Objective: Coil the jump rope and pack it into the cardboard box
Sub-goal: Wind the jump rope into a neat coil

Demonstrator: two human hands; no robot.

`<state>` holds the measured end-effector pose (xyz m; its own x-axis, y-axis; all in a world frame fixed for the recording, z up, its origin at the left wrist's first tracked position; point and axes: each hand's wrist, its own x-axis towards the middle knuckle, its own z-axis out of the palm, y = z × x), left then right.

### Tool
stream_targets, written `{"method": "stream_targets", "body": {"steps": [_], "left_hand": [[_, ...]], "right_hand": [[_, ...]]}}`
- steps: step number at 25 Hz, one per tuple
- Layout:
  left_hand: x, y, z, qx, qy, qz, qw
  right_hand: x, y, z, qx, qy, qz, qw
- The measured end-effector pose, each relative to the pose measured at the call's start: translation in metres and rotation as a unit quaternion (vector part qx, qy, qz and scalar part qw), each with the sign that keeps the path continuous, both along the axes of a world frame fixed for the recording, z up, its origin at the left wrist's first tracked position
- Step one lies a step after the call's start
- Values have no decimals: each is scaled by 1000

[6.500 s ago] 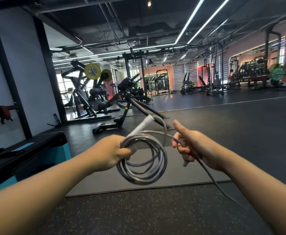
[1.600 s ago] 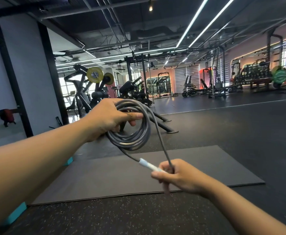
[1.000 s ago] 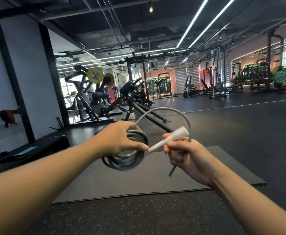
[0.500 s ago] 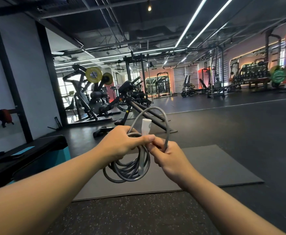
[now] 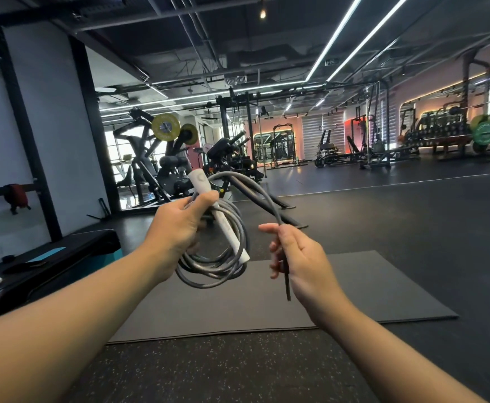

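The grey jump rope point(image 5: 217, 266) hangs in several loops from my left hand point(image 5: 177, 225), held out in front of me at chest height. A white handle point(image 5: 223, 219) lies slantwise across the coil, pinned under my left thumb. From the coil's top a loose stretch of rope arcs to the right and down into my right hand point(image 5: 299, 257). That hand pinches the rope near its end, and a short dark tail sticks out below the fingers. No cardboard box is in view.
A dark grey mat point(image 5: 354, 292) lies on the speckled rubber floor below my hands. A black and teal bench point(image 5: 49, 263) stands at the left. Weight machines point(image 5: 162, 158) and racks fill the back of the gym.
My right hand has let go of the white handle, which now lies across the coil under my left thumb. The right hand moved right and now holds the loose rope end.
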<state>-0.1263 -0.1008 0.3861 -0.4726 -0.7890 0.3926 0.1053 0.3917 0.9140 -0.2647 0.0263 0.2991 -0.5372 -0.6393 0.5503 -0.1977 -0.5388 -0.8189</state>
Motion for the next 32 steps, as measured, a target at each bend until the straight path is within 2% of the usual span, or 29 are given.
{"method": "stream_targets", "body": {"steps": [4,8,11,13,17,20,23,28,31,32], "left_hand": [[-11,17,-8,76,126,-9,989],[-26,30,-17,139,208,34,968],[-26,34,-18,172,234,56,955],[-28,36,-19,188,247,77,948],[-29,41,-28,231,264,100,931],[-23,42,-36,232,249,74,937],[-13,39,-41,231,215,42,948],[26,13,-42,227,74,-60,969],[54,-9,-24,176,49,-65,981],[60,-14,-13,135,33,-58,989]], "right_hand": [[17,-14,6,-2,-121,93,988],[27,-25,7,7,-83,5,997],[25,-21,6,21,-144,84,986],[30,-18,4,18,-140,119,983],[40,-26,6,-19,-111,19,993],[34,-30,10,-7,-98,-28,995],[30,-27,12,19,-55,-35,998],[17,-21,8,63,12,-41,997],[13,-18,2,92,54,-34,994],[12,-17,1,102,67,-31,992]]}}
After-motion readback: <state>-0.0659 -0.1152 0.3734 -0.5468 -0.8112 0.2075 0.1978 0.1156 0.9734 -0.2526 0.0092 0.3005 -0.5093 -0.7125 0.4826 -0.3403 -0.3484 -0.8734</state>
